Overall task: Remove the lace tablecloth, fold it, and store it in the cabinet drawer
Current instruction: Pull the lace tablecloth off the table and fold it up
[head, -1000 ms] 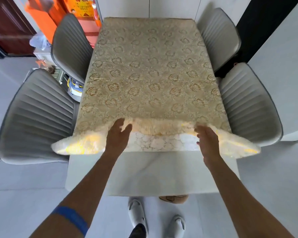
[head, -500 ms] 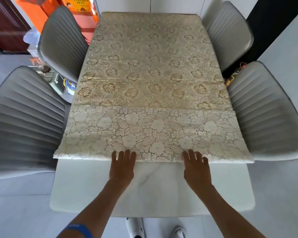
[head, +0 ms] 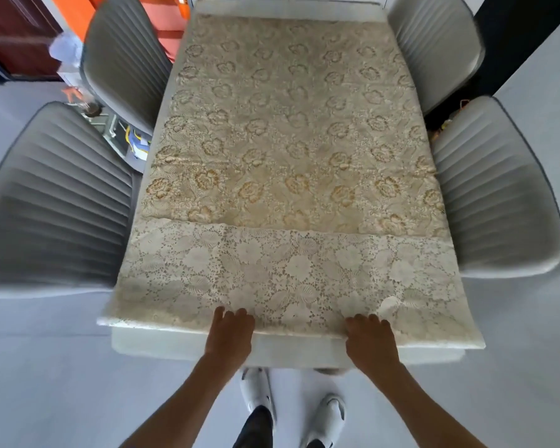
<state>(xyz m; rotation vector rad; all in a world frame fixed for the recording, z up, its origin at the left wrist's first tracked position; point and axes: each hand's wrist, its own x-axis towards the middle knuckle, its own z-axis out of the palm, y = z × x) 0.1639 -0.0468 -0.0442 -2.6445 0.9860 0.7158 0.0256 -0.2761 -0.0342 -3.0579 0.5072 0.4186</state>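
Both hands, left [head: 230,334] and right [head: 370,341], pinch folded near edge of lace tablecloth [head: 288,156]; spaced apart so the fold stays square on table [head: 188,349].

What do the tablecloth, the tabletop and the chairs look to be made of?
Tablecloth: cream floral lace, openwork holes visible in the folded-over band.
Tabletop: white, smooth, probably stone or a stone-look slab; little is exposed.
Chairs: grey channel-stitched upholstery with a slight sheen, likely leather or faux leather.
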